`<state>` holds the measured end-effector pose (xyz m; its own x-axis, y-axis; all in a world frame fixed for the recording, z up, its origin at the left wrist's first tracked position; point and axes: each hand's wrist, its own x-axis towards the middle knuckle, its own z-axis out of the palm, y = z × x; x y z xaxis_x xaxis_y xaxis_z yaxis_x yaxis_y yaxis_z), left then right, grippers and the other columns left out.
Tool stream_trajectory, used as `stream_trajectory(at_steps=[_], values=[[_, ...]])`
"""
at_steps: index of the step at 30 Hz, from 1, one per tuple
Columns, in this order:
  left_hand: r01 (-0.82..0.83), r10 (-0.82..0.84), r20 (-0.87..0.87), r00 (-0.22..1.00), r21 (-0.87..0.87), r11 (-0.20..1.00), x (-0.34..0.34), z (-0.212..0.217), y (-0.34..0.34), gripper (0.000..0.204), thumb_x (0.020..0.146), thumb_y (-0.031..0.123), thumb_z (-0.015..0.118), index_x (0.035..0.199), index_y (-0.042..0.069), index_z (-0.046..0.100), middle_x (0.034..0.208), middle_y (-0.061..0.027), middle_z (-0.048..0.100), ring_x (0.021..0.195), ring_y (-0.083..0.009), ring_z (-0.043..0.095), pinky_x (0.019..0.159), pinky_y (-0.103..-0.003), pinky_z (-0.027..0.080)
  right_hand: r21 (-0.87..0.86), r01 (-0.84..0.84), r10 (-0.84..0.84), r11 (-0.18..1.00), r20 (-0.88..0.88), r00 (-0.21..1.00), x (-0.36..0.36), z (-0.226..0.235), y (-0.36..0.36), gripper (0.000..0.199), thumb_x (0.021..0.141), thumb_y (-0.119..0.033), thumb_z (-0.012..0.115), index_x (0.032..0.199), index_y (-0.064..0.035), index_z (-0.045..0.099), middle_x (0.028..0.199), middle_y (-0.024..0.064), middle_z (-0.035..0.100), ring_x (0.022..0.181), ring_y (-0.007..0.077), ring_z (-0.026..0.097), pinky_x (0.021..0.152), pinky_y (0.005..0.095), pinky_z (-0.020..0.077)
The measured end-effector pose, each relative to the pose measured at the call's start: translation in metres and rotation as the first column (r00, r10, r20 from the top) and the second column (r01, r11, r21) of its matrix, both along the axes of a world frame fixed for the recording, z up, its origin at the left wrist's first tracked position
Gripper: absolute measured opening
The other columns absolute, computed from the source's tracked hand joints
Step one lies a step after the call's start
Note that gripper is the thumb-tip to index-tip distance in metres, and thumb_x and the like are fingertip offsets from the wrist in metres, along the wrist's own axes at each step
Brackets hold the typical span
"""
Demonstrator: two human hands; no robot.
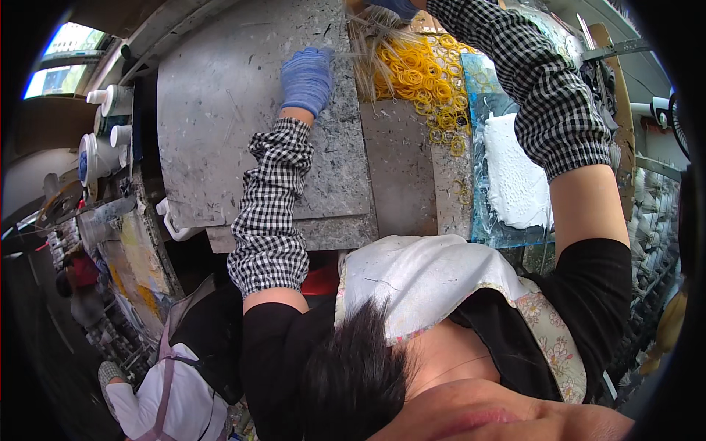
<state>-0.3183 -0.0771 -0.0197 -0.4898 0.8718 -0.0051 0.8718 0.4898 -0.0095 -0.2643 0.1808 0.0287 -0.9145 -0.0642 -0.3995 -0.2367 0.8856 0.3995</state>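
My left hand (307,79), in a blue knit glove, rests on the grey board (220,147) with its fingers curled under. What it may hold is hidden beneath the knuckles; thin pale strands show just beside it. At the top edge my right hand (401,7), also in a blue glove, is mostly cut off, so its fingers do not show. Near it lies a loose bunch of thin, clear strands (373,40). Next to these is a heap of yellow rubber bands (415,70), with some scattered down the board's right side.
Right of the bands, white paste (515,173) is spread on a bluish clear sheet (478,231), under my right forearm. White tubs (92,158) stand at the left. A co-worker in a white top (176,397) is behind on the lower left. Metal racks (658,213) line the right.
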Motion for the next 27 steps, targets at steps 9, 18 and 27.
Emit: stream_trajectory(at_steps=[9, 18, 27], values=[[-0.019, 0.017, -0.047, 0.999, -0.040, 0.999, -0.002, 0.006, -0.011, 0.044, 0.083, 0.022, 0.065, 0.126, 0.019, 0.058, 0.118, -0.0107, 0.062, 0.107, -0.0287, 0.061, 0.091, -0.041, 0.049, -0.245, -0.085, 0.029, 0.966, -0.224, 0.974, 0.034, -0.010, -0.001, 0.027, 0.076, -0.041, 0.067, 0.077, -0.0142, 0.071, 0.080, 0.0095, 0.072, 0.076, 0.0341, 0.069, 0.061, 0.0437, 0.0516], [0.340, -0.278, -0.198, 0.940, 0.476, 0.811, 0.090, 0.023, 0.026, 0.052, 0.076, 0.020, 0.065, 0.127, 0.016, 0.057, 0.124, -0.0080, 0.057, 0.115, -0.0272, 0.051, 0.092, -0.045, 0.042, 0.100, -0.020, 0.055, 0.995, -0.369, 0.928, 0.039, 0.002, -0.019, 0.018, 0.083, -0.031, 0.060, 0.084, -0.0167, 0.070, 0.077, 0.0053, 0.071, 0.071, 0.0217, 0.069, 0.062, 0.0411, 0.0444], [0.177, -0.036, -0.374, 0.927, 0.349, 0.920, 0.085, 0.008, -0.003, 0.041, 0.079, 0.032, 0.060, 0.116, 0.014, 0.063, 0.112, -0.0077, 0.061, 0.105, -0.0300, 0.053, 0.083, -0.050, 0.041, -0.098, 0.028, -0.075, 0.995, -0.511, 0.856, 0.065, 0.048, -0.091, 0.018, 0.088, -0.020, 0.053, 0.087, -0.0114, 0.069, 0.077, 0.0095, 0.072, 0.074, 0.0270, 0.071, 0.064, 0.0448, 0.0493]])
